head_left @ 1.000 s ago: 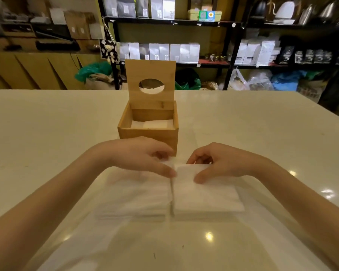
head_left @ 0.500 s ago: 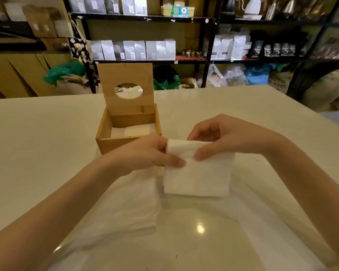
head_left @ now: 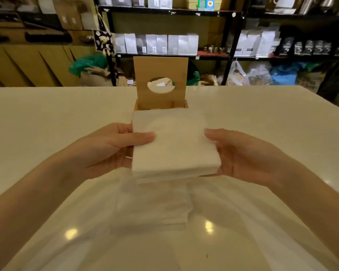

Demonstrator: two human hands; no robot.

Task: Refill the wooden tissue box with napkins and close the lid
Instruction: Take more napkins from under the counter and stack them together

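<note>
A thick stack of white napkins [head_left: 174, 145] is held flat in the air between both hands. My left hand [head_left: 114, 149] grips its left edge with the thumb on top. My right hand [head_left: 241, 153] holds its right edge from the side and below. Behind the stack stands the wooden tissue box [head_left: 139, 106], mostly hidden by the napkins. Its lid [head_left: 160, 71], with an oval hole, stands upright and open at the back. A second pile of napkins [head_left: 157, 208] lies on the table under the held stack, inside a clear plastic wrapper [head_left: 86, 231].
The white table [head_left: 47, 124] stretches wide on both sides of the box. Beyond its far edge are black shelves [head_left: 229, 45] with white and dark bags, and plastic bags [head_left: 262, 75] on the floor.
Both hands have lifted a stack of napkins off the table and raised it forward, so it now covers the box's open top from view. The other pile stayed in the wrapper.
</note>
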